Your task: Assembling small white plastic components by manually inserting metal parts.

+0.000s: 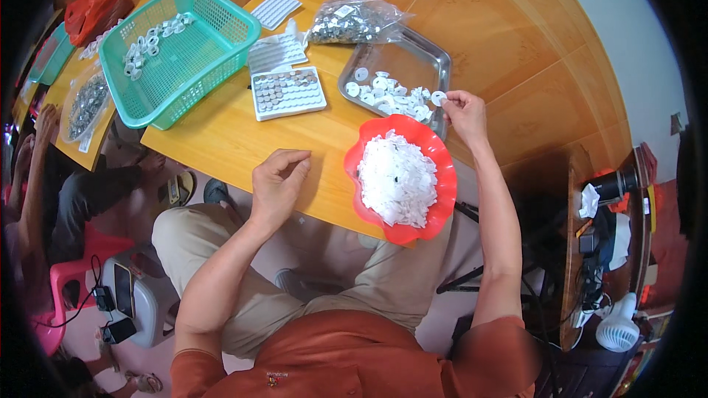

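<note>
At the right edge of the metal tray (445, 66), my right hand (466, 118) pinches a small white round plastic piece (439, 98) between thumb and fingertips. More white round pieces (383, 91) lie heaped in that tray. My left hand (276, 184) hovers over the table's front edge, fingers loosely bent, with a small gap between thumb and forefinger and nothing visible in it. Between my hands a red wavy-rimmed bowl (445, 190) holds a high pile of white scraps (398, 177). Beyond my left hand stands a white grid tray (291, 108) partly filled with small round metallic pieces.
A green basket (195, 66) holding white rings stands at the left, beside a bag of dark parts (88, 107). Behind lie another clear bag (358, 22) and white grid trays (276, 11). A co-worker's hand (48, 124) shows far left. A white fan (618, 332) sits right.
</note>
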`<control>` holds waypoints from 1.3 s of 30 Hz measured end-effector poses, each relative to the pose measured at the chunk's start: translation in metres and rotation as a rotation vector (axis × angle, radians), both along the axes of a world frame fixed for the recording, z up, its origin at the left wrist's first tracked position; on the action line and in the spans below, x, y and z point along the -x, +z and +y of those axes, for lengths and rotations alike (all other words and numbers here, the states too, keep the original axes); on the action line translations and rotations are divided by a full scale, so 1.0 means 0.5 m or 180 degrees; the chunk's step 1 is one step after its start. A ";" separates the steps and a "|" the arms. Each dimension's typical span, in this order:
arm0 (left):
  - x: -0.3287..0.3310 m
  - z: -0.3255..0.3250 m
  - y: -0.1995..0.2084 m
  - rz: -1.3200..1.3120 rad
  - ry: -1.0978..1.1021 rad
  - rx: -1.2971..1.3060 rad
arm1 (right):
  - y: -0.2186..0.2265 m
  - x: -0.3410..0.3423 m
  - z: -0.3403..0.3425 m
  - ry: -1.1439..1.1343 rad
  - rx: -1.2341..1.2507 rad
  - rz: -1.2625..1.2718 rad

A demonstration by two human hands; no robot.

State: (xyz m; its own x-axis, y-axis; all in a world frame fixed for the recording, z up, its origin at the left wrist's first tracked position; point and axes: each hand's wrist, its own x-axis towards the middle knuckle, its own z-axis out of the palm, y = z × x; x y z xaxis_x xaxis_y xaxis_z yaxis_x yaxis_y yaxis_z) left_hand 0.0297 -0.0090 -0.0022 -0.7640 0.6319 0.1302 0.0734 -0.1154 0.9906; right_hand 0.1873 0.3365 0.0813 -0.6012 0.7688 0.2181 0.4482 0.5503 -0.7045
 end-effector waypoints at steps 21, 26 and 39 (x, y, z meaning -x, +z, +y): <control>-0.006 -0.005 0.001 0.0101 0.0029 0.0110 | -0.014 -0.019 -0.016 0.0119 0.0262 -0.0172; -0.005 -0.004 -0.005 0.0223 0.0027 0.0077 | -0.010 0.008 -0.015 0.0288 0.0210 -0.0320; -0.006 -0.008 0.001 0.0286 0.0059 0.0079 | 0.010 0.073 0.003 0.0385 0.0252 0.0146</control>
State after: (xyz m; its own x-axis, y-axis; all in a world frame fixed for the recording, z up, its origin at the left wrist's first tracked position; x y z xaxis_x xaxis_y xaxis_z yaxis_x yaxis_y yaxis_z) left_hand 0.0326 -0.0131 -0.0019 -0.7616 0.6215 0.1832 0.1639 -0.0888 0.9825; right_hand 0.1509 0.3378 0.0863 -0.6813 0.7072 0.1889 0.3483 0.5402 -0.7661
